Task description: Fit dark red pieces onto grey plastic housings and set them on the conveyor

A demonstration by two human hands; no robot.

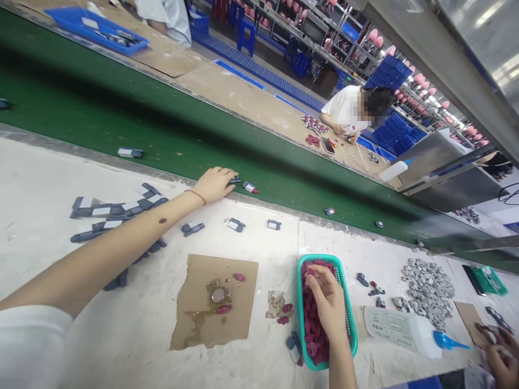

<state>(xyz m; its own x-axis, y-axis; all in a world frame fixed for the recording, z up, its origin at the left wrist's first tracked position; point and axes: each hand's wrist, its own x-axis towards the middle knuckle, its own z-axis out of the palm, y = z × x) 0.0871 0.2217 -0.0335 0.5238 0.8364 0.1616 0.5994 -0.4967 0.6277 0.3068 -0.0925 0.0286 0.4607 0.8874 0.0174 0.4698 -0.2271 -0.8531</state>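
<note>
Left hand [216, 183] mostly hides a grey part [235, 179]; right hand [330, 297] curls over maroon pieces [314, 332]; I can't tell either's grip.

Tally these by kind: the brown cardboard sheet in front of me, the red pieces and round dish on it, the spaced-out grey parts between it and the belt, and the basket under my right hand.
Cardboard sheet: 1
Red pieces: 2
Round dish: 1
Grey parts: 3
Basket: 1
Total: 8
</note>
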